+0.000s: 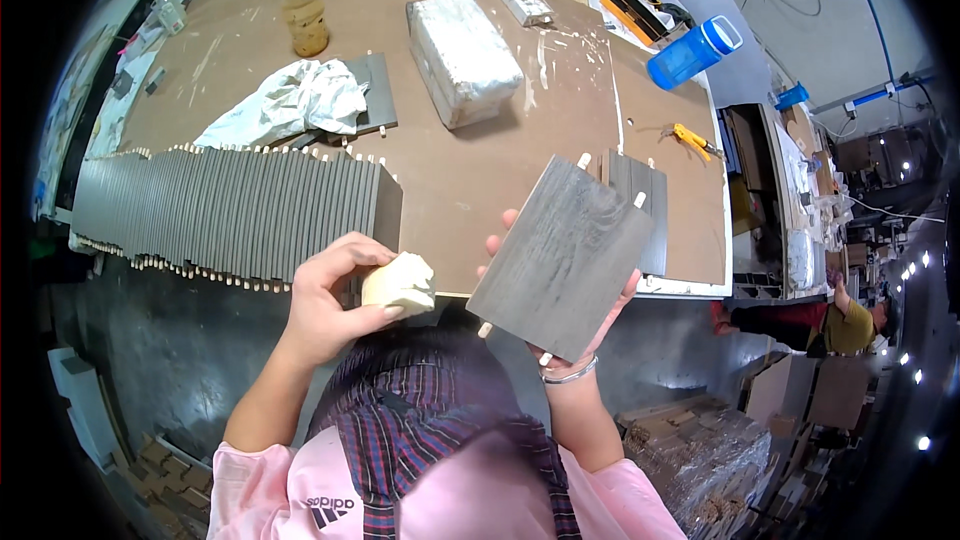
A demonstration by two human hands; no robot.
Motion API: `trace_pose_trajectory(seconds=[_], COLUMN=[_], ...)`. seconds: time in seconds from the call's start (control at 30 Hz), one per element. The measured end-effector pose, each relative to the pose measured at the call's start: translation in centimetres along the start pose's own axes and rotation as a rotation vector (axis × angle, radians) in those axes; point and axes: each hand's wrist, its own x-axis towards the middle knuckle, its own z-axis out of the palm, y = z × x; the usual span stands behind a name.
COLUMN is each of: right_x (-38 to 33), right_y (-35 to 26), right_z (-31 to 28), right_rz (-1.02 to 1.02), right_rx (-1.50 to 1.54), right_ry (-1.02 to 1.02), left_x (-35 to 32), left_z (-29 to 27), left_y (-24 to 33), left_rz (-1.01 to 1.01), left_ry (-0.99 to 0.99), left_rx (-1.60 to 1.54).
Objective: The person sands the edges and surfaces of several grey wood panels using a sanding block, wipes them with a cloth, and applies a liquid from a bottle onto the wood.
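My left hand (328, 292) grips a pale yellow sponge-like block (398, 286) with a ragged edge, between thumb and fingers at the table's near edge. In my right hand (607, 328), a flat grey wood-grain panel (558, 265) is held tilted, its broad face up. Light wooden dowels stick out of two opposite ends of it. My right fingers show past its left edge and the thumb along its right edge. Behind this panel, another grey panel (645, 202) with dowels lies on the table. A long row of similar panels (235, 212) stands on edge at the left.
On the brown table (440, 205) are a white wrapped block (465, 62), a crumpled white cloth (290, 100) partly over a grey panel, and a brownish bottle (305, 12). At the right lie a yellow air gun (692, 143) and a blue bottle (688, 56). Another person (845, 328) is far right.
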Motion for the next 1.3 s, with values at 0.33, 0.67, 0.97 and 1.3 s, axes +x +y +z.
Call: trace_pose_trajectory(seconds=[0.33,0.67,0.97,1.3], right_x=[-0.7,-1.0,-3.2,-0.5], right_y=[0.8,1.4,0.0,-2.1], right_z=[-0.8,-0.8,-5.3,0.2], right_rz=[0.004,0.098,0.169,-0.208], right_rx=[-0.224,-0.195,0.229,-1.499], right_ry=[0.030,-0.010,0.037,0.393], left_x=[-1.3,-1.1,-0.9,-1.8], left_z=[3.1,2.8,2.8,5.0], left_y=[-1.3,-1.9,-1.6,-2.7], left_rz=[-0.452,-0.440,-0.400,-0.342], left_ry=[-0.151,-0.153,-0.179,-0.147], left_rx=[-0.914,-0.896,-0.881,-0.588])
